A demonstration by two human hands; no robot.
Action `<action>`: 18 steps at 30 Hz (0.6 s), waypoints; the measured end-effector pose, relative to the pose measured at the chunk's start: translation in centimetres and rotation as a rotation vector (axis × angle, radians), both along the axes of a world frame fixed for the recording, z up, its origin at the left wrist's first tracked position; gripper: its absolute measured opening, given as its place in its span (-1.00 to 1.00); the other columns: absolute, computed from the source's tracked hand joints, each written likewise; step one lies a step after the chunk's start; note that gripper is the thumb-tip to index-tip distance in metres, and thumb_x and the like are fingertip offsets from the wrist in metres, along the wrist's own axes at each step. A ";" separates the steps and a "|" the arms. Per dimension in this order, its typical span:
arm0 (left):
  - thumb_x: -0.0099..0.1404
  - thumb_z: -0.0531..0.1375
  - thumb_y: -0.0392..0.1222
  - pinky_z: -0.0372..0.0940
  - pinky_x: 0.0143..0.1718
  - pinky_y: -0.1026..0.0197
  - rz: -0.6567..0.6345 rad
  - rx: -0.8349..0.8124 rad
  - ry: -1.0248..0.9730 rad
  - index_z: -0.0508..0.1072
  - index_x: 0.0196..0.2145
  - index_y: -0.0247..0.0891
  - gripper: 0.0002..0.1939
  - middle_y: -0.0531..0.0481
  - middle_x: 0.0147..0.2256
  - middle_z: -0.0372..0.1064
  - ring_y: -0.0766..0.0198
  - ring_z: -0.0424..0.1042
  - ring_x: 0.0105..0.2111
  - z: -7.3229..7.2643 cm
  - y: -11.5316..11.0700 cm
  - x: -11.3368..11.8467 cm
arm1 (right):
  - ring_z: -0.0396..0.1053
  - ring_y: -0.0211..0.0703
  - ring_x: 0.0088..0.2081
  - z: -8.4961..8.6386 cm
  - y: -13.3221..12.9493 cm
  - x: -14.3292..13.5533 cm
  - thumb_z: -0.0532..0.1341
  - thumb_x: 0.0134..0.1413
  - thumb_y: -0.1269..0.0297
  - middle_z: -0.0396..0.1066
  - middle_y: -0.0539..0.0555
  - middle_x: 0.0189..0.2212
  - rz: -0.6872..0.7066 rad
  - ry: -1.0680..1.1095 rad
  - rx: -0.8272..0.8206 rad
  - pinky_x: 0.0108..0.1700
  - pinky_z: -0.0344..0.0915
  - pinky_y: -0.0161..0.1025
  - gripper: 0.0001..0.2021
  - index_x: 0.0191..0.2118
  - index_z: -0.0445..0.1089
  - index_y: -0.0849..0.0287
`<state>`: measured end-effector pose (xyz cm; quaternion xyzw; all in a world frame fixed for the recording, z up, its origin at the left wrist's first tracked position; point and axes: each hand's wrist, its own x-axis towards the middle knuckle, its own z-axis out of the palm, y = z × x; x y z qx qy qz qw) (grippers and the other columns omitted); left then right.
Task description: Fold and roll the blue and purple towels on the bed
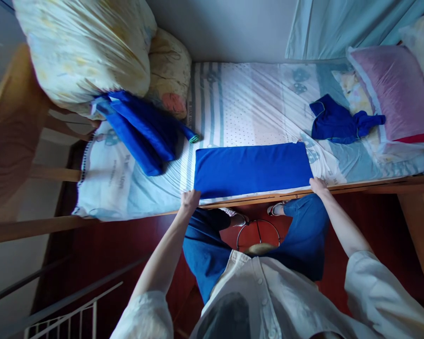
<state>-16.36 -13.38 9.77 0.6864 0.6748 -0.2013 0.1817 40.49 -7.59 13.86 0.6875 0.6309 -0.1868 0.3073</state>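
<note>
A blue cloth (252, 169), folded to a long flat rectangle, lies along the front edge of the bed. My left hand (191, 200) grips its near left corner, fingers closed. At the near right corner, my right hand (318, 185) is closed on the same cloth. To the left on the sheet rests a loosely folded pile of blue clothing (141, 132), with a green-edged end poking out. A crumpled blue garment (335, 120) with pale piping lies to the right, near the pillows.
A large stuffed yellowish bundle (88, 47) and a pillow (169, 70) stand at the left end. A pink pillow (395, 89) is at the right end. Wooden rails (38, 226) border the bed. A pale curtain (339, 28) hangs behind. White metal bars (88, 306) rise at lower left.
</note>
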 end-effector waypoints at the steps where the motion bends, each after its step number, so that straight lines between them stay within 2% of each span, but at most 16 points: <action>1: 0.31 -0.03 -0.42 0.39 -0.12 -0.12 -0.001 0.012 -0.005 0.61 -0.21 -0.40 -0.61 -0.44 -0.23 0.52 -0.18 0.54 -0.14 0.0 0.5 0.8 | 0.52 0.08 0.08 0.0 0.2 -0.6 0.18 0.21 0.55 0.55 0.42 -0.05 0.002 0.002 0.002 0.05 0.38 -0.17 -0.66 0.05 0.55 0.29; 3: 0.38 -0.04 -0.36 0.39 -0.03 -0.11 0.000 0.064 -0.035 0.60 -0.12 -0.36 -0.60 -0.42 -0.12 0.53 -0.15 0.51 -0.02 -0.4 1.8 2.8 | 0.51 0.12 0.10 -0.3 0.6 -2.3 0.19 0.22 0.52 0.55 0.45 -0.04 0.013 0.004 0.000 0.06 0.39 -0.14 -0.68 0.04 0.55 0.30; 6: 0.46 -0.04 -0.19 0.29 0.19 -0.13 0.001 0.284 -0.241 0.50 0.14 -0.31 -0.55 -0.36 0.17 0.42 -0.10 0.35 0.21 -2.0 3.7 6.9 | 0.50 0.14 0.12 -1.3 0.9 -6.4 0.16 0.25 0.51 0.55 0.44 -0.01 0.033 0.059 0.024 0.11 0.40 -0.08 -0.67 0.04 0.56 0.28; 9: 0.46 -0.01 -0.10 0.09 0.36 -0.19 0.105 0.483 -0.433 0.38 0.28 -0.30 -0.48 -0.31 0.36 0.19 -0.08 0.14 0.38 -4.6 4.5 11.2 | 0.46 0.08 0.18 -2.9 0.8 -12.5 0.04 0.25 0.58 0.50 0.36 0.13 0.053 0.334 0.220 0.21 0.39 -0.02 -0.54 0.17 0.49 0.28; 11: 0.46 -0.02 -0.10 -0.03 0.41 -0.24 0.189 0.529 -0.482 0.35 0.31 -0.33 -0.45 -0.32 0.40 0.10 -0.08 0.02 0.43 -6.3 4.1 13.3 | 0.31 -0.02 0.32 -4.3 0.4 -17.3 -0.01 0.29 0.57 0.31 0.23 0.32 0.100 0.597 0.386 0.35 0.30 -0.05 -0.45 0.33 0.33 0.26; 13: 0.47 -0.05 -0.11 -0.10 0.43 -0.27 0.234 0.561 -0.504 0.31 0.34 -0.36 -0.43 -0.33 0.41 0.06 -0.07 -0.05 0.46 -7.8 3.3 14.4 | 0.12 -0.06 0.43 -6.0 0.1 -22.2 -0.03 0.35 0.49 0.15 0.19 0.41 0.156 0.794 0.492 0.43 0.17 -0.07 -0.44 0.41 0.20 0.28; 15: 0.47 -0.07 -0.13 -0.14 0.45 -0.25 0.249 0.603 -0.520 0.28 0.36 -0.35 -0.42 -0.31 0.41 0.07 -0.04 -0.07 0.47 -9.1 2.5 14.5 | -0.04 -0.06 0.49 -7.9 -0.2 -26.5 -0.06 0.38 0.46 0.02 0.18 0.46 0.174 0.889 0.537 0.49 0.05 -0.04 -0.43 0.45 0.11 0.29; 18: 0.45 -0.07 -0.15 -0.15 0.46 -0.20 0.259 0.642 -0.542 0.27 0.37 -0.32 -0.41 -0.27 0.40 0.11 0.01 -0.03 0.46 -10.4 1.8 13.8 | -0.12 -0.05 0.50 -10.7 -0.4 -30.6 -0.01 0.39 0.42 -0.03 0.17 0.47 0.213 0.926 0.509 0.52 -0.06 0.01 -0.42 0.47 0.08 0.26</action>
